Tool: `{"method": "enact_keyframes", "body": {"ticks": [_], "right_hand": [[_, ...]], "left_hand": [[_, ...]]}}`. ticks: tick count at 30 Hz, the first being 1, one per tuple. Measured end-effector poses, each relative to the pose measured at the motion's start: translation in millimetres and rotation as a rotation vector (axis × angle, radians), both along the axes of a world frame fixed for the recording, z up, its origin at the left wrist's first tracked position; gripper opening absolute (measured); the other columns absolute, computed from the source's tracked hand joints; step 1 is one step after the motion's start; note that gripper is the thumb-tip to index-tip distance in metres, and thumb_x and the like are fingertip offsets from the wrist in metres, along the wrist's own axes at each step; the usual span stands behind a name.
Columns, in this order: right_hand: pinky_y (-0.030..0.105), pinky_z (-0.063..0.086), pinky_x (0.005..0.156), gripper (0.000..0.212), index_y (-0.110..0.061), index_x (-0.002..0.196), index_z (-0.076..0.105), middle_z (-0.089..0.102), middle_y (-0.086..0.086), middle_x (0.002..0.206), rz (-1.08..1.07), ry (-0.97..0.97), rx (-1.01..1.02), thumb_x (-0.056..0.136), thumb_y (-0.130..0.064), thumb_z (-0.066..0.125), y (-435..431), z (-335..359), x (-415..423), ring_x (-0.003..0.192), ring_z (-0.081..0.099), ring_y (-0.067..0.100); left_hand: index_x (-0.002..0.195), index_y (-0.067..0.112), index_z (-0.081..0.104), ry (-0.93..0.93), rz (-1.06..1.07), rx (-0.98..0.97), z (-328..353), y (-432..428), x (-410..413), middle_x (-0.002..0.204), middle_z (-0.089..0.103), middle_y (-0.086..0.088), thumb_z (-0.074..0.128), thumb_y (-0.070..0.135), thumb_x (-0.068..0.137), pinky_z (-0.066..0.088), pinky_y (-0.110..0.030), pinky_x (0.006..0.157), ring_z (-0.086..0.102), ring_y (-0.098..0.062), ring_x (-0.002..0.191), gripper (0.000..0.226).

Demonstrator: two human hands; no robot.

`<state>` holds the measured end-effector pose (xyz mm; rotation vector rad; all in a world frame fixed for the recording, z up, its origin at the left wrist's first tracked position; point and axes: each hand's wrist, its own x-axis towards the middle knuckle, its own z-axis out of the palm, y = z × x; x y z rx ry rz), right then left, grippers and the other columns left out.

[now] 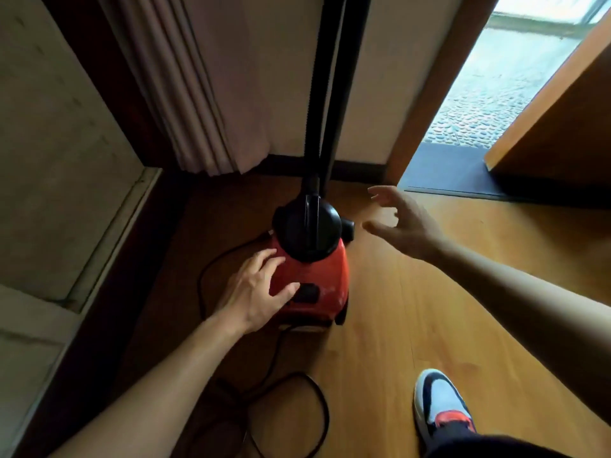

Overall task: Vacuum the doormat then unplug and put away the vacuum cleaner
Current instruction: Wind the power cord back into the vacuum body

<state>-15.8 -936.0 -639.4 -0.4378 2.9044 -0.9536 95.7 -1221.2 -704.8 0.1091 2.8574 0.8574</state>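
Vacuum cleaner (317,276) parked by the wall, left hand (261,289) on it, and I judged we were late in the job, not done

I had the red canister on the wooden floor (429,325) just below the curtain (198,94), its black tube (327,94) standing upright against the wall; my hands were apart, the left resting flat on the red body with its thumb touching the black button (307,292), the right hand (403,223) spread and holding nothing, hovering just beside the canister; the doormat (443,170) lay well apart at the doorway, so I took the vacuuming as over; the cord (317,401) lay looped loose on the floor behind the machine, its plug out of view, so I couldn't tell if it was unplugged; gathering the cord and stowing looked left to do
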Motion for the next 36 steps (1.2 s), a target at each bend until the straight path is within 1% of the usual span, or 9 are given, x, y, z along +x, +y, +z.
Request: {"method": "enact_keyframes", "body": {"ticks": [3,7,10,14,17,23,27,33,36], "right_hand": [[0.03,0.045,0.096,0.067,-0.016,0.145,0.049,0.056,0.009,0.138,0.141,-0.013,0.186,0.088,-0.034,0.078,2,2,41,0.122,0.055,0.024],[0.028,0.042,0.089,0.071,-0.02,0.148,0.045,0.055,0.01,0.136,0.286,0.035,0.315,0.088,-0.045,0.074,-7,-3,73,0.116,0.056,0.028],[0.044,0.052,0.095,0.07,-0.029,0.147,0.039,0.053,0.004,0.138,0.412,0.084,0.344,0.088,-0.064,0.053,-19,-26,84,0.118,0.058,0.028],[0.044,0.049,0.105,0.071,-0.03,0.15,0.038,0.054,0.002,0.139,0.511,0.163,0.408,0.09,-0.066,0.046,-26,-73,98,0.125,0.057,0.025],[0.041,0.048,0.104,0.065,-0.024,0.146,0.049,0.057,0.001,0.136,0.472,0.195,0.315,0.092,-0.059,0.049,-22,-111,117,0.124,0.057,0.022],[0.042,0.055,0.093,0.054,-0.023,0.138,0.053,0.06,0.001,0.129,0.356,0.124,0.183,0.093,-0.052,0.054,-17,-159,156,0.114,0.062,0.023],[0.041,0.058,0.083,0.05,-0.022,0.136,0.055,0.061,0.001,0.122,0.216,0.099,0.062,0.092,-0.045,0.062,-27,-172,159,0.102,0.064,0.021],[0.039,0.062,0.072,0.044,-0.023,0.135,0.053,0.063,-0.001,0.119,0.166,0.058,0.005,0.097,-0.046,0.054,-36,-179,158,0.095,0.067,0.018],[0.039,0.061,0.066,0.043,-0.026,0.132,0.052,0.064,-0.006,0.108,0.135,0.044,-0.009,0.096,-0.05,0.048,-42,-182,155,0.088,0.066,0.015]], "left_hand": [[0.148,0.022,0.04,-0.067,0.013,-0.044,-8,-8,19,0.157,0.029,0.006,0.052,0.057,0.091,0.031,-0.038,0.116,0.03,-0.017,0.143,0.068],[0.148,0.02,0.038,-0.135,0.055,-0.077,-15,-7,34,0.155,0.032,0.003,0.054,0.051,0.093,0.032,-0.037,0.116,0.033,-0.02,0.141,0.066],[0.146,0.021,0.039,-0.115,0.065,-0.112,-22,-3,40,0.149,0.036,0.005,0.056,0.052,0.091,0.036,-0.037,0.112,0.038,-0.018,0.137,0.065],[0.123,0.023,0.057,-0.066,0.058,-0.135,-39,-2,43,0.123,0.049,0.007,0.061,0.054,0.087,0.046,-0.029,0.097,0.051,-0.013,0.116,0.048],[0.108,0.023,0.062,-0.046,-0.015,-0.103,-56,0,52,0.109,0.055,0.01,0.068,0.051,0.085,0.05,-0.03,0.091,0.055,-0.009,0.103,0.037],[0.112,0.026,0.058,-0.051,-0.136,-0.21,-66,2,63,0.101,0.054,0.015,0.068,0.054,0.084,0.05,-0.024,0.08,0.058,-0.007,0.094,0.041],[0.109,0.024,0.058,-0.102,-0.112,-0.259,-67,7,64,0.103,0.06,0.012,0.065,0.055,0.086,0.05,-0.026,0.075,0.06,-0.009,0.095,0.038],[0.105,0.022,0.067,-0.087,0.05,-0.184,-80,15,54,0.101,0.068,0.006,0.068,0.043,0.088,0.055,-0.033,0.076,0.065,-0.015,0.091,0.027],[0.096,0.018,0.069,-0.021,0.047,-0.185,-86,17,51,0.088,0.065,0.007,0.068,0.033,0.089,0.05,-0.029,0.065,0.066,-0.018,0.082,0.017]]}}
